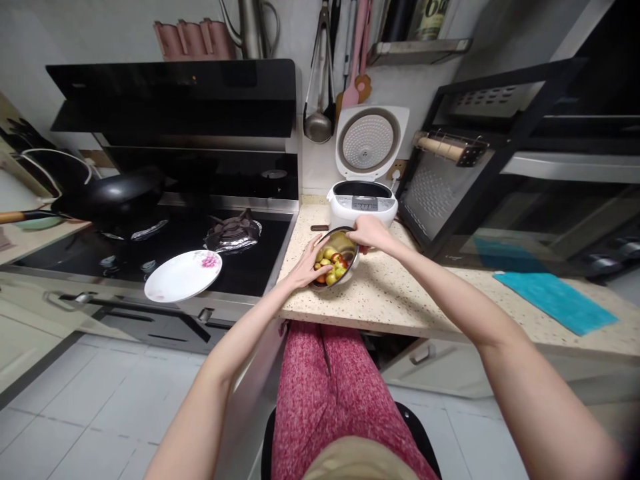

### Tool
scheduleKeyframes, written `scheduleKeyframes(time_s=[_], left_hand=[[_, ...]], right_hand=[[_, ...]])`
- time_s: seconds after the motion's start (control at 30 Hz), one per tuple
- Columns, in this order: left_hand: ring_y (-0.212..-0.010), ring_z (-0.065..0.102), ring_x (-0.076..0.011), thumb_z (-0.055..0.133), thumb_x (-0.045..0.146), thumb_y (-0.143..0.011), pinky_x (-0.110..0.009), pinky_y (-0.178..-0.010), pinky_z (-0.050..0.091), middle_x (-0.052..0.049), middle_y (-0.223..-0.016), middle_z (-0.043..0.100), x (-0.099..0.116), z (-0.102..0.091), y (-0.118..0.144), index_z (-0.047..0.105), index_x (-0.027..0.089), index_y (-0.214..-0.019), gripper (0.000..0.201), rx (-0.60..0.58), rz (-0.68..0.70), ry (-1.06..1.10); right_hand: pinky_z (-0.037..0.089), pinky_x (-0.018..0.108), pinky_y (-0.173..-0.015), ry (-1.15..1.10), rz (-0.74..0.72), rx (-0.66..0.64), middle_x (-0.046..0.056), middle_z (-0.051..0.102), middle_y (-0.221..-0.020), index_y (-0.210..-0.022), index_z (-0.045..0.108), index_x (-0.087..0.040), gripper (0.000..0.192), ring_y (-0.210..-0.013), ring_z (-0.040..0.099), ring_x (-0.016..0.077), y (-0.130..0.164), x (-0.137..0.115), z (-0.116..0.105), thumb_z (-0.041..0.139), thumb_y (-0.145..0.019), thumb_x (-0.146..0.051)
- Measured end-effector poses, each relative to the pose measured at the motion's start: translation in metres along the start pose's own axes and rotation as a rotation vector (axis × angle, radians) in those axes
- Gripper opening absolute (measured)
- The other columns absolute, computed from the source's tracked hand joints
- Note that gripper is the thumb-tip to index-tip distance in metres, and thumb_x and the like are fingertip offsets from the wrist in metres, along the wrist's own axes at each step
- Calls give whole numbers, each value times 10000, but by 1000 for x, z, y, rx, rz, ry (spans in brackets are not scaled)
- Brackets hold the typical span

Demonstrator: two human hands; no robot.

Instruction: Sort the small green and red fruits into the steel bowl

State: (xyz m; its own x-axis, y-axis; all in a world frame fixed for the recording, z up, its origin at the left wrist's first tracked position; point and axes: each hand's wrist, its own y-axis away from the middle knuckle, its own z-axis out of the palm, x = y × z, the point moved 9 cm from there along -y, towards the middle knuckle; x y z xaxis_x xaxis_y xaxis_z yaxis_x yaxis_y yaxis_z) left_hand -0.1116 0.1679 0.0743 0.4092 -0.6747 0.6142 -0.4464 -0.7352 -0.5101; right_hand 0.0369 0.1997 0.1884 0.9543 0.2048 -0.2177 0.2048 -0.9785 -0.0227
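A metal bowl (350,245) tilted toward me sits on the speckled counter (380,300), filled with small green, yellow and red fruits (332,263). My left hand (309,261) rests at the bowl's left rim with fingers touching the fruits. My right hand (369,233) grips the bowl's far right rim, holding it tilted. Right behind the bowl stands a white rice cooker (363,200) with its lid up.
A white plate with a pink flower (183,275) lies on the black stove's (165,247) front edge. A black wok (113,193) sits at the back left. A dish rack (480,160) and a teal cloth (555,300) are to the right. Utensils (325,73) hang on the wall.
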Motion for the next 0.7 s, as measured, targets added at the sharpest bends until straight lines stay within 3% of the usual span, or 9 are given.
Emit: scheduleKeyframes(time_s=[0.17, 0.37, 0.7], left_hand=[[-1568, 271, -357, 494, 680, -978, -563, -1306, 242, -157, -1661, 258, 8, -2, 1, 345, 263, -1607, 769, 80, 31, -107], [-1502, 372, -355, 604, 596, -949, -571, -1255, 338, -158, -1594, 369, 7, -5, 1, 439, 259, -1537, 697, 160, -11, -200], [-1490, 391, -364, 627, 619, -922, -563, -1217, 391, -160, -1595, 358, 2, -3, 4, 451, 252, -1529, 731, 173, -112, -265]], right_hand=[[533, 288, -751, 243, -64, 73, 203, 787, -829, -922, 801, -48, 251, -931, 771, 298, -6, -28, -14, 627, -816, -194], [539, 312, -893, 299, -72, 123, 235, 756, -1171, -1161, 755, -62, 357, -1147, 718, 316, -14, -49, -26, 682, -841, -204], [535, 349, -963, 329, -105, 160, 248, 745, -1173, -1215, 729, -61, 450, -1169, 697, 331, -13, -57, -28, 758, -831, -295]])
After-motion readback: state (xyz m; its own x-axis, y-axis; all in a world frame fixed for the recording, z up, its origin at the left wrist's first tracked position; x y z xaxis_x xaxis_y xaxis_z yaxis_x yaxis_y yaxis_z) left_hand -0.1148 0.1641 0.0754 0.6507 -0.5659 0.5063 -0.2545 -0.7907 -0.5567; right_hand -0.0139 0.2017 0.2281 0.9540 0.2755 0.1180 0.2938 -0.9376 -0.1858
